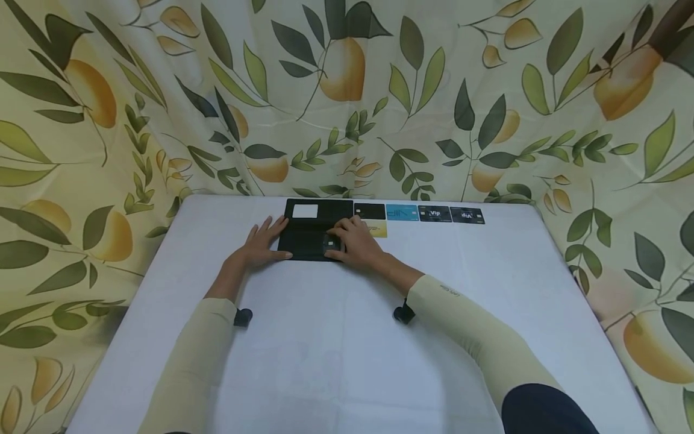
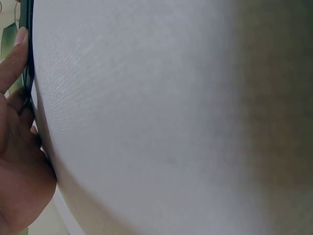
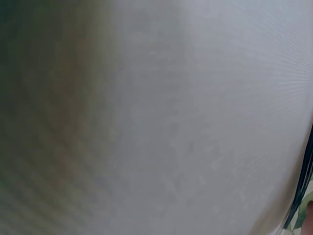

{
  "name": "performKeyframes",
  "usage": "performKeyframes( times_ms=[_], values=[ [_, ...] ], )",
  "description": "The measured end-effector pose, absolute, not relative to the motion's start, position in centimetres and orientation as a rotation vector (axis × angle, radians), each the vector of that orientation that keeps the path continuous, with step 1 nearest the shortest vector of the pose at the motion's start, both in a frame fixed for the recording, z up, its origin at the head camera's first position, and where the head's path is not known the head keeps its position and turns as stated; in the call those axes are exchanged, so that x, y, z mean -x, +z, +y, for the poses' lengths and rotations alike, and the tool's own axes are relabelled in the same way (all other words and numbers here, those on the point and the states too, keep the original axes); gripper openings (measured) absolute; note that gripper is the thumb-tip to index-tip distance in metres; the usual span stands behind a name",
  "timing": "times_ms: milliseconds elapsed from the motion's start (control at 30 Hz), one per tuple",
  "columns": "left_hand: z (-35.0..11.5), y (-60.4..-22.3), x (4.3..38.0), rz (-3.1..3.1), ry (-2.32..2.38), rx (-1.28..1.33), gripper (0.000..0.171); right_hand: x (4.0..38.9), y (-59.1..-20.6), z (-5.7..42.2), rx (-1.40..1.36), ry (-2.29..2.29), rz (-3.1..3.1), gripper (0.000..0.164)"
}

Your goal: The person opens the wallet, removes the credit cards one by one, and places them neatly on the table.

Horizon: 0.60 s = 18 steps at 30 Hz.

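Note:
A black wallet lies unfolded near the table's back edge, with a white rectangle in its upper left part. My left hand rests on the wallet's left edge, fingers spread and thumb at the lower left corner. In the left wrist view, that thumb lies along the wallet's dark edge. On the wallet's lower right part, my right hand pinches a dark card with a small pale chip between thumb and fingers. The right wrist view catches only the wallet's edge and a bit of finger.
Right of the wallet runs a row of cards: a black one, a blue one and two black Vip cards. A yellow card lies below the first, partly behind my right hand. A leaf-patterned curtain hangs behind the white table.

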<state>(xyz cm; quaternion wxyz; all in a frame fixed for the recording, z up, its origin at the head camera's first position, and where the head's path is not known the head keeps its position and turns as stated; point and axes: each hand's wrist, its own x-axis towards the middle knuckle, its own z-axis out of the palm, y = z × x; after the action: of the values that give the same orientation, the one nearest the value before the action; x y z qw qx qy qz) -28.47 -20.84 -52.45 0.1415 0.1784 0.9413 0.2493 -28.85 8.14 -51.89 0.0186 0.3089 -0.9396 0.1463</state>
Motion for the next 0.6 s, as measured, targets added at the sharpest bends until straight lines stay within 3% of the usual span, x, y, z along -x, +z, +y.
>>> performKeyframes(
  times_ms=[600],
  values=[
    [-20.88, -52.70, 28.77, 2.716, 0.680, -0.496, 0.096, 28.86, -52.30, 8.31, -0.958, 0.509, -2.911, 0.056]
  ],
)
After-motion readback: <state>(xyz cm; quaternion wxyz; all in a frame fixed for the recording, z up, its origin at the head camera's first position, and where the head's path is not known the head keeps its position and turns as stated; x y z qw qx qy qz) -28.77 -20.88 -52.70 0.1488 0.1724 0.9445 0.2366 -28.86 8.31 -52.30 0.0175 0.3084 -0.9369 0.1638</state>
